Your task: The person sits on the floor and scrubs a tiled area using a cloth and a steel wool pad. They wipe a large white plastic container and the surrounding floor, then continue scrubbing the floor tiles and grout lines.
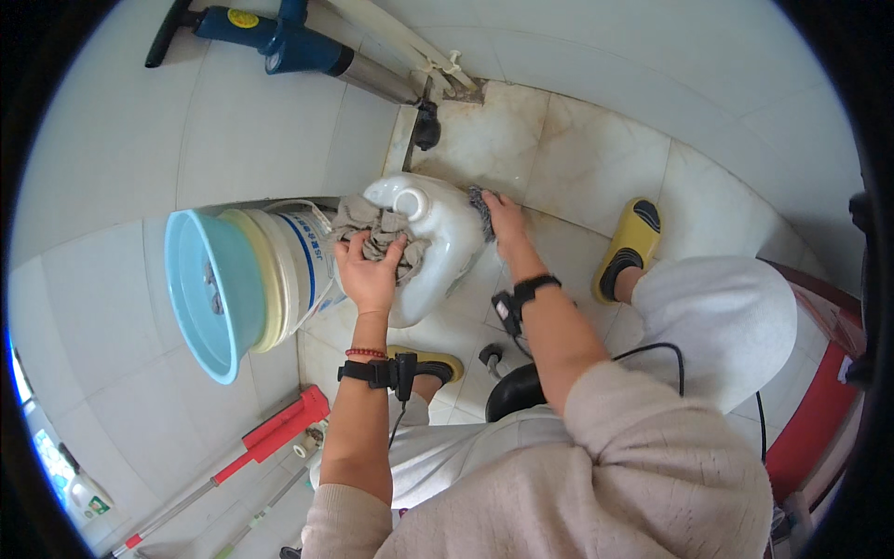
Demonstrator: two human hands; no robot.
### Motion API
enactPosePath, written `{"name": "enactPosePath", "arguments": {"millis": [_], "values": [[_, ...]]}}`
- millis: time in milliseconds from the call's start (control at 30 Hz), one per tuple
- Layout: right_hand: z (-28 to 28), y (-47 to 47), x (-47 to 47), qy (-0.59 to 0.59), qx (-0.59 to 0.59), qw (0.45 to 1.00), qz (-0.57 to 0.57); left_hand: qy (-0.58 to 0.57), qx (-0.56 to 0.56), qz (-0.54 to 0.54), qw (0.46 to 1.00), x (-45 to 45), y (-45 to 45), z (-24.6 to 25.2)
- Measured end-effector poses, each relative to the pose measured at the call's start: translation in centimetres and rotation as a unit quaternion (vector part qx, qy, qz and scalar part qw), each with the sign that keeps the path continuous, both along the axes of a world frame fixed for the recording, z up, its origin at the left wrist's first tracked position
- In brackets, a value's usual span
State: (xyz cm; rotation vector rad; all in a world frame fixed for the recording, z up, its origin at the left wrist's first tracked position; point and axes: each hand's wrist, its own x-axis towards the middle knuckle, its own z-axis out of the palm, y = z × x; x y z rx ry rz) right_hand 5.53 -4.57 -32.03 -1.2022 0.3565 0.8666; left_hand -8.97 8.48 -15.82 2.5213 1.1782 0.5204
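Observation:
A large white plastic jug (447,237) with a round cap stands on the tiled floor in front of me. My left hand (368,272) grips a crumpled grey-brown cloth (370,220) that lies against the jug's top, beside the cap. At the jug's right side my right hand (504,223) holds a dark grey scrubbing pad or cloth (482,212), its exact kind unclear. Left of the jug, a light blue basin (246,307) sits on a white bucket (300,262) bearing writing; a small grey cloth (213,286) is inside the basin.
A blue hand-pump drain plunger (300,45) leans along the wall at the top, near white pipes (412,42). A red-headed mop (286,424) lies lower left. My feet in yellow shoes (628,241) flank a black round seat (515,393). Tiled walls close in the left and top.

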Motion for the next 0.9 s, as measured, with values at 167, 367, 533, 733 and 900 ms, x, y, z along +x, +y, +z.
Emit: {"name": "enactPosePath", "arguments": {"millis": [167,367,533,733,900], "values": [[4.4,-0.6,0.7,-0.189,0.081,0.977,0.059,-0.003,-0.02,0.113,0.993,2.3,-0.3,-0.4],[2.8,1.4,2.0,-0.085,0.018,0.996,-0.028,0.01,-0.038,0.212,0.977,5.6,-1.0,-0.1],[5.2,0.3,-2.5,-0.048,0.098,0.994,0.0,-0.008,-0.148,0.13,0.98,4.2,0.2,0.0],[5.9,2.5,-1.5,-0.206,0.031,0.978,0.007,0.03,0.014,0.022,0.999,-0.1,0.1,-0.7],[3.7,1.0,-7.0,-0.057,0.033,0.996,-0.062,-0.027,0.03,0.058,0.997,0.7,0.4,-2.1]]}}
